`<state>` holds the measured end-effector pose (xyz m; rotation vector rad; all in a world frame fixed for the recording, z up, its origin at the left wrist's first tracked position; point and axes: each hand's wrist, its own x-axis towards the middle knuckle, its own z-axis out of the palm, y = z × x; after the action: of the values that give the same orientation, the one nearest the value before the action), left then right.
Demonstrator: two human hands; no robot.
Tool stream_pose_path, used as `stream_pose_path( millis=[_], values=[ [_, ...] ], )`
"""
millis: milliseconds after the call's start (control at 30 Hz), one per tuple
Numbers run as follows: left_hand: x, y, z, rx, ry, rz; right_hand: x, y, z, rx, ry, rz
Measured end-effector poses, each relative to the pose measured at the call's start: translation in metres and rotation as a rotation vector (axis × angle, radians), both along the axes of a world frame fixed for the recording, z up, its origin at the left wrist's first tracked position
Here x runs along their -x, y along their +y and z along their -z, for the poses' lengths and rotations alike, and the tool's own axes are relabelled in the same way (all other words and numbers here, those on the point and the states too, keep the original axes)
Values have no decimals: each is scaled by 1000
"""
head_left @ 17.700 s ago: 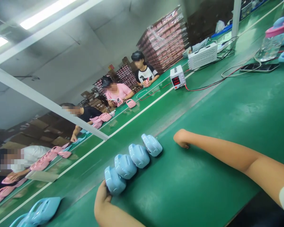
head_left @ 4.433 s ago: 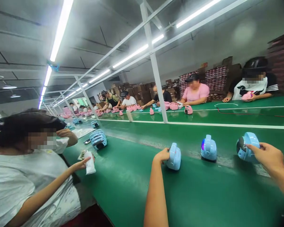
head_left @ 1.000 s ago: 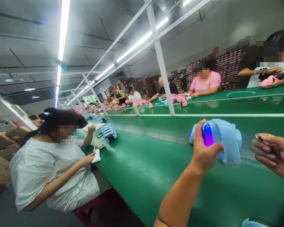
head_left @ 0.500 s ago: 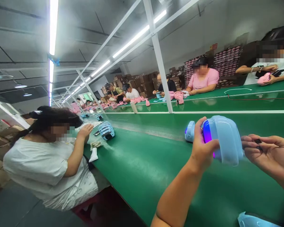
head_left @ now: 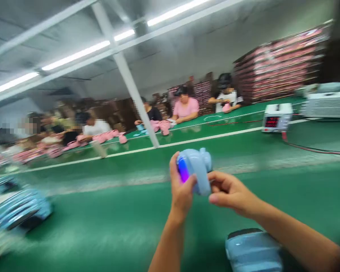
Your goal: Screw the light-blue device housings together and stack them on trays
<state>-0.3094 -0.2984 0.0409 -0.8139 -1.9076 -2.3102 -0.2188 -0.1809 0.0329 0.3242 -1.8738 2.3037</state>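
My left hand (head_left: pixel 181 189) is wrapped round a glossy light-blue plastic device (head_left: pixel 193 166) and holds it above the green table. The side facing left glows blue and violet. A rounded blue part (head_left: pixel 205 160) shows at its upper right; whether it is joined on, I cannot tell. Close against the right side of the device is my right hand (head_left: pixel 232 192), with curled fingers and the thumb bent in. What lies between these fingertips is hidden. Below my right forearm, another light-blue shell (head_left: pixel 253 251) with a dark edge rests on the table.
Several blue devices (head_left: pixel 25 209), blurred, lie at the left on the green table (head_left: pixel 102 230). Beyond a white-edged divider, co-workers (head_left: pixel 185 107) sit handling pink parts (head_left: pixel 164 127). A power supply (head_left: pixel 277 118) with red digits and cables stands at the right. A white post (head_left: pixel 133 87) rises at the divider.
My view has swung to the right, so the near co-worker has left it and the power supply appears. The small dark pieces seen in my right hand are now hidden.
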Motion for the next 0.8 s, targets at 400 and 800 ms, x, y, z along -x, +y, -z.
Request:
stream_pose_path(
  millis=[400,800],
  values=[
    [26,39,30,159,-318,134,27,30,6,-323,116,345],
    [7,33,43,1187,307,849,100,129,59,-375,-41,928]
  ],
)
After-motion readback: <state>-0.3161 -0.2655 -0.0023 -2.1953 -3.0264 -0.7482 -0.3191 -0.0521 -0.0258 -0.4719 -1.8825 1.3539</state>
